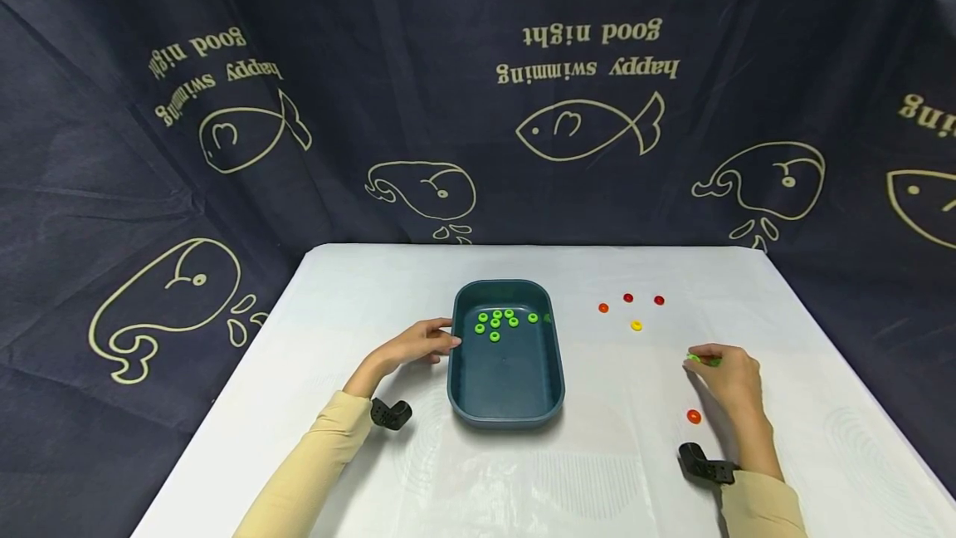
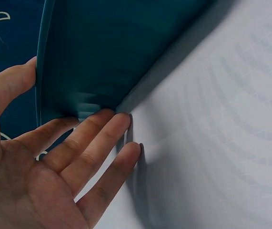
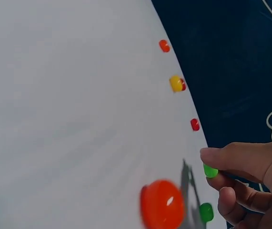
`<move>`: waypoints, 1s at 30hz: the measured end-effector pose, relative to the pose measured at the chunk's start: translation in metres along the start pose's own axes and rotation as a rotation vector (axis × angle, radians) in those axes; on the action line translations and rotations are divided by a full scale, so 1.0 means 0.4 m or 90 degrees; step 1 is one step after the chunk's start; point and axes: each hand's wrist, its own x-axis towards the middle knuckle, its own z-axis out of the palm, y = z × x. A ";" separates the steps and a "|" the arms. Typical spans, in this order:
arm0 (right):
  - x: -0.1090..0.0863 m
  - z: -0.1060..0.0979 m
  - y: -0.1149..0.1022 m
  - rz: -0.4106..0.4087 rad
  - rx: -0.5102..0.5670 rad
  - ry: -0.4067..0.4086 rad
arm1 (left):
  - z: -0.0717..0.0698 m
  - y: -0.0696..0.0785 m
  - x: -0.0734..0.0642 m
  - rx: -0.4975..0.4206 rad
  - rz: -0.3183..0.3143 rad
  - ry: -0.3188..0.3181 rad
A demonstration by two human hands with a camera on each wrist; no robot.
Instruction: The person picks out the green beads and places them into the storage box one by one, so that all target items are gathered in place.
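My left hand (image 1: pixel 416 344) rests at the left side of a dark teal tray (image 1: pixel 506 388), its thumb touching the rim (image 2: pixel 39 81) and its fairly straight fingers beside the outer wall. Several small green ring-shaped beads (image 1: pixel 495 337) lie in the far half of the tray. Well to the right, my right hand (image 1: pixel 732 376) pinches one green bead (image 3: pixel 210 171) between thumb and index finger, just above the table. Another green bead (image 3: pixel 206 212) is close to the curled lower fingers. An orange-red bead (image 1: pixel 694 417) lies on the table, nearer than this hand.
Toward the back right of the white table (image 1: pixel 612 455) lie a yellow bead (image 1: pixel 636 325), an orange bead (image 1: pixel 603 308) and two red beads, one at the left (image 1: pixel 628 298) and one at the right (image 1: pixel 659 300). A dark fish-print cloth (image 1: pixel 448 106) hangs behind.
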 end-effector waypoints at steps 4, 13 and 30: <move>0.011 -0.004 -0.018 -0.007 0.010 -0.004 | -0.001 -0.001 0.000 0.004 0.000 0.000; 0.039 -0.013 -0.065 -0.054 0.014 0.014 | -0.002 0.001 0.000 0.007 0.001 -0.002; 0.078 0.005 -0.152 -0.095 0.040 0.025 | -0.005 -0.003 0.000 0.014 0.007 -0.006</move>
